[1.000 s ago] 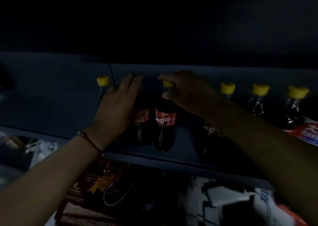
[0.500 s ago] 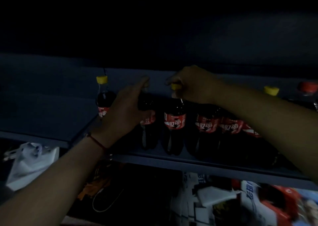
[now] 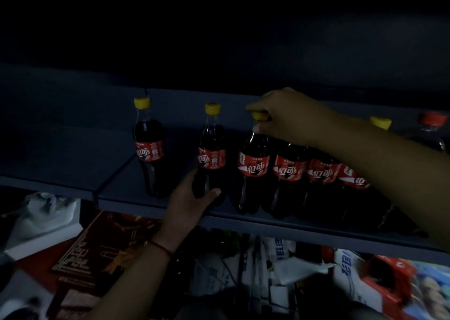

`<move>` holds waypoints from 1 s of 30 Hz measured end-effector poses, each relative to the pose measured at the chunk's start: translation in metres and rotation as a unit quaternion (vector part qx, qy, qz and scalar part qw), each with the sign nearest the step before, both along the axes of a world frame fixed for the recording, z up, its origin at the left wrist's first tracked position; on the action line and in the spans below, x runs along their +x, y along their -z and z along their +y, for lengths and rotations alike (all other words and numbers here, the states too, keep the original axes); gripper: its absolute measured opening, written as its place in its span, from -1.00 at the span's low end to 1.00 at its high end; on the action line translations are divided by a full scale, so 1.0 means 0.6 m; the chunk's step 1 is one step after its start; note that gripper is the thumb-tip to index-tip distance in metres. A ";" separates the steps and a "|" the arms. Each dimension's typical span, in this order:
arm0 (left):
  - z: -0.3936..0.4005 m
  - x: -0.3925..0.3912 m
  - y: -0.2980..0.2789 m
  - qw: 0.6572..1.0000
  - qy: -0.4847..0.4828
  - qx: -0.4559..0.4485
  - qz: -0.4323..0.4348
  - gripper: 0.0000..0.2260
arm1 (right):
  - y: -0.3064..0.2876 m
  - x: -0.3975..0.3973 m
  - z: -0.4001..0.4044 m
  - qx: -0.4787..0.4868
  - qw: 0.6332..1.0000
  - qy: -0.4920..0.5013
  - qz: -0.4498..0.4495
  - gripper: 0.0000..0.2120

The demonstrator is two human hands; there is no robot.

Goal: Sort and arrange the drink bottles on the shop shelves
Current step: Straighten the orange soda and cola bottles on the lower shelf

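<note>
Dark cola bottles with red labels and yellow caps stand in a row on a dim grey shelf [image 3: 280, 224]. My left hand [image 3: 188, 201] grips the lower body of the second bottle from the left [image 3: 211, 154]. My right hand [image 3: 287, 115] pinches the yellow cap of the third bottle [image 3: 253, 171]. A lone bottle [image 3: 148, 146] stands apart at the left. Several more cola bottles [image 3: 316, 173] crowd close together under my right forearm.
A red-capped bottle [image 3: 432, 122] stands at the far right of the shelf. Below the shelf lie a red patterned box [image 3: 102, 244], white bags [image 3: 46, 212] and printed packages [image 3: 389, 280]. The shelf's left section is bare and dark.
My left hand has slid down from the second bottle's neck to its lower body, uncovering its cap. My right hand stays on the third bottle's cap. The view has shifted right.
</note>
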State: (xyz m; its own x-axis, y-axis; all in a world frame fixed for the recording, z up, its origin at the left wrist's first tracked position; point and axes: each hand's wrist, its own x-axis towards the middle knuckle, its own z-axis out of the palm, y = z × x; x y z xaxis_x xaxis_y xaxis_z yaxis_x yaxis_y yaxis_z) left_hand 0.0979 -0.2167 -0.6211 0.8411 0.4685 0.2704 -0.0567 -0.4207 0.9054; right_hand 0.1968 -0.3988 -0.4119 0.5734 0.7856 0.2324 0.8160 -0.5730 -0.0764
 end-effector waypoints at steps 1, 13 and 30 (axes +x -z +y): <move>-0.004 0.001 0.006 1.000 -0.010 -0.008 -0.007 -0.54 | -0.001 -0.001 -0.002 0.003 1.000 0.004 0.003 -0.59; -0.040 0.013 0.041 0.998 -0.018 0.055 0.001 -0.37 | -0.010 0.008 -0.003 -0.016 1.000 0.014 0.021 -0.55; -0.038 0.007 0.053 0.998 -0.011 0.060 0.004 -0.46 | 0.026 0.012 -0.005 0.011 0.999 0.017 -0.037 -0.50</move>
State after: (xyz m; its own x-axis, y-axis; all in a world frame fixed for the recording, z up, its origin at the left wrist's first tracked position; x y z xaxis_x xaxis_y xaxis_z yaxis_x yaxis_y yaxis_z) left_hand 0.1020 -0.2396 -0.6529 0.8330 0.4517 0.3195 -0.0392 -0.5278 0.8484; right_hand 0.2037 -0.4017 -0.4276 0.5798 0.7603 0.2928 0.8002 -0.5991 -0.0290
